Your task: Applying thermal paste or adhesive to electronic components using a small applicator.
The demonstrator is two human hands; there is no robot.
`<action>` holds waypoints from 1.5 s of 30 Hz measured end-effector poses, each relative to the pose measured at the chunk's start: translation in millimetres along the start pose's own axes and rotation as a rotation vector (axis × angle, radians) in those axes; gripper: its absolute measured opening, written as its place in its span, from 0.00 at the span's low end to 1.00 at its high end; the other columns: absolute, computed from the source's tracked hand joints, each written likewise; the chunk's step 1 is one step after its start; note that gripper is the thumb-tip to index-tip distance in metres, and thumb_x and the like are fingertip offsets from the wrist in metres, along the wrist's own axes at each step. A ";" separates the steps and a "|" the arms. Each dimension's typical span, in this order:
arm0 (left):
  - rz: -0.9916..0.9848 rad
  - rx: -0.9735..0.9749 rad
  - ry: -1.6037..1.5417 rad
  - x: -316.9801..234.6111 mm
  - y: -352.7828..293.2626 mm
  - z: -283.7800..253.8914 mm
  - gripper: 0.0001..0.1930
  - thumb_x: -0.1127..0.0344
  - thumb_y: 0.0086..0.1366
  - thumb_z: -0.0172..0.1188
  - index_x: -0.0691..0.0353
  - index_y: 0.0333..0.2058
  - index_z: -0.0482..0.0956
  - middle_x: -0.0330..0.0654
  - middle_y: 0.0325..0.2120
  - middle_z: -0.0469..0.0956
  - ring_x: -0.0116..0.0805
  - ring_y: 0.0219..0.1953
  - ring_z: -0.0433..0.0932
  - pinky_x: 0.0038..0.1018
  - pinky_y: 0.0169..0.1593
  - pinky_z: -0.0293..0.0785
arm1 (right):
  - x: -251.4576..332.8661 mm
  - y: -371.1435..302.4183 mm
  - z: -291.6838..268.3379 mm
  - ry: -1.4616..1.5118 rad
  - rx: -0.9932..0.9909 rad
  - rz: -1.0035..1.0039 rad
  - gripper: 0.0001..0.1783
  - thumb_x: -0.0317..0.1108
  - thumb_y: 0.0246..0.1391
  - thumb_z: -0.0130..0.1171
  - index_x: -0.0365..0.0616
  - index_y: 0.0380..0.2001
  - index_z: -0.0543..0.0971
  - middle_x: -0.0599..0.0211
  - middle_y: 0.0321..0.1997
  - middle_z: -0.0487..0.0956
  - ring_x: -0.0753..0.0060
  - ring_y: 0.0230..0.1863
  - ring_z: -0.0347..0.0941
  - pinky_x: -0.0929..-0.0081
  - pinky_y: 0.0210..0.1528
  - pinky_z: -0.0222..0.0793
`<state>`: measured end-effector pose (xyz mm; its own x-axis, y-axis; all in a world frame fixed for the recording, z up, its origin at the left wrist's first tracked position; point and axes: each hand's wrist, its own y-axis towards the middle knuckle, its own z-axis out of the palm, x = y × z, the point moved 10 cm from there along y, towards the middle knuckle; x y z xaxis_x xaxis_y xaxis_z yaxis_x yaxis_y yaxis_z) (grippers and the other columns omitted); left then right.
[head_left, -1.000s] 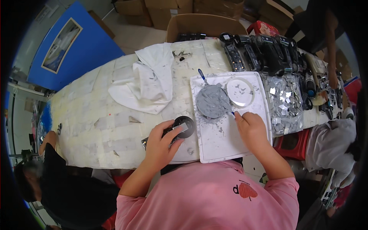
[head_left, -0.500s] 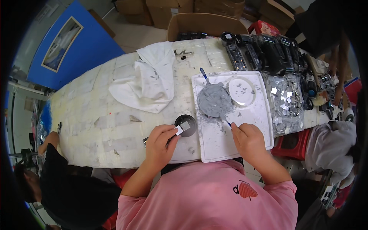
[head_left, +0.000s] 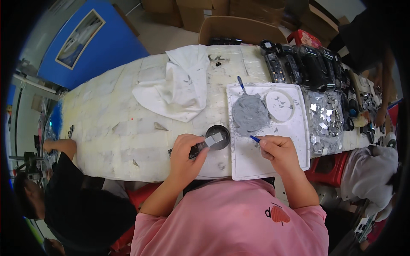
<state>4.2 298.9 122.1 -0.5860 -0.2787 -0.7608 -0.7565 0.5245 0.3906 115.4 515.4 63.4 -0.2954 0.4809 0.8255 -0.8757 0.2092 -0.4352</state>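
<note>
Pinching a silver-grey block [head_left: 214,139] in the left hand [head_left: 186,155], just over a dark round-ended device [head_left: 221,145] at two o'clock from that hand (cannot tell whether gripping the device too). Holding a blue-handled tool [head_left: 255,139] in the right hand [head_left: 279,152], narrowly closed above a white tray [head_left: 294,164] and aiming toward ten o'clock. Counting from the right hand: grey paste [head_left: 250,112] at eleven, a round white lid [head_left: 280,106] at twelve, bagged shiny pieces [head_left: 326,123] at two.
</note>
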 end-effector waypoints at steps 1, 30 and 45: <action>-0.004 -0.002 0.006 0.0 -1.0 0.9 0.16 0.77 0.50 0.67 0.63 0.39 0.76 0.46 0.36 0.77 0.47 0.40 0.74 0.35 0.43 0.71 | -1.2 -0.4 8.9 0.001 0.007 0.004 0.09 0.28 0.57 0.61 0.34 0.39 0.84 0.76 0.24 0.74 0.83 0.25 0.65 0.82 0.28 0.60; 0.223 0.047 0.305 -39.3 25.8 21.6 0.15 0.73 0.45 0.67 0.56 0.34 0.79 0.37 0.36 0.79 0.45 0.47 0.71 0.39 0.51 0.61 | 21.7 -7.9 8.4 -0.132 -0.085 -0.239 0.11 0.26 0.57 0.59 0.33 0.42 0.83 0.72 0.25 0.73 0.85 0.24 0.62 0.85 0.25 0.55; 0.294 0.180 0.429 -37.5 0.7 16.6 0.20 0.70 0.47 0.67 0.60 0.43 0.80 0.37 0.47 0.75 0.46 0.53 0.66 0.41 0.55 0.58 | 28.1 -14.1 34.8 -0.616 0.016 -0.487 0.13 0.22 0.54 0.61 0.38 0.44 0.83 0.69 0.28 0.75 0.79 0.28 0.69 0.81 0.30 0.62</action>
<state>30.5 323.0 142.3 -0.8593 -0.3828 -0.3392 -0.5037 0.7486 0.4311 106.2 496.3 105.2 -0.0310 -0.2223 0.9745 -0.9650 0.2606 0.0287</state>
